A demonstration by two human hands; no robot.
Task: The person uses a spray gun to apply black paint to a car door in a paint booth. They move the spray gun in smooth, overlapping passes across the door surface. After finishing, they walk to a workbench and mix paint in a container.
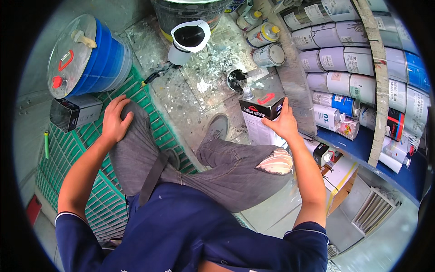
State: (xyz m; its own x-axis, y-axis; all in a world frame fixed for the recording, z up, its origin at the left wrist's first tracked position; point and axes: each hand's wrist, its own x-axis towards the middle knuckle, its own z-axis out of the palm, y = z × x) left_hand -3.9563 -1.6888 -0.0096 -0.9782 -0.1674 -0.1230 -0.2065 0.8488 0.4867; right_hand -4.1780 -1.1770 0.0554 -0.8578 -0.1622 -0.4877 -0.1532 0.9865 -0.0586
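My right hand grips the upper end of a rectangular black-and-white can with a red handle and a clear spout. The can leans away from me, its spout pointing toward a small cup with black contents on the stained floor. Whether liquid is flowing cannot be made out. My left hand lies on my left knee, fingers stretched out and holding nothing. Beyond the small cup, to its left, stands a white container with a black inside. A dark brush-like tool lies against its near side.
At the left stand a blue drum and a dark square can on green grating. Shelves of paint cans line the right. A grey can and spray cans stand beside them. A large bucket is at the far end.
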